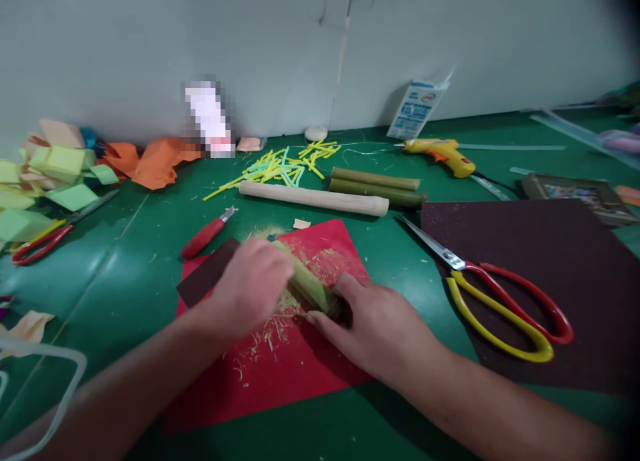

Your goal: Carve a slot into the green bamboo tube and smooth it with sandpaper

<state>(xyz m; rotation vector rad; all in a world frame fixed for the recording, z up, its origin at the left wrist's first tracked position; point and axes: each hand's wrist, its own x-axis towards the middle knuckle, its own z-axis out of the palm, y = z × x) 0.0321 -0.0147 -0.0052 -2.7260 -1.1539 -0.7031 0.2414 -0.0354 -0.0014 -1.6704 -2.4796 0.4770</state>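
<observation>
A short split length of green bamboo (305, 281) lies slantwise over a red sheet (280, 388) strewn with fine shavings (327, 264). My right hand (375, 314) grips its near end between thumb and fingers. At the far end, my left hand (257, 281) is curled and slightly blurred; a small dark bit shows past its fingers, but what it holds is hidden. A dark brown piece of paper or sandpaper (207, 274) sits beside the left hand. Just beyond it rests a red-handled knife (207, 234) with a short blade.
Red-and-yellow scissors (500, 301) lie on a dark sheet (590, 268) at right. Behind are a pale stick (315, 198), green bamboo pieces (375, 188), yellow strips (270, 168) and a yellow glue gun (443, 154). Folded papers (55, 174) and another scissors (45, 244) are at left.
</observation>
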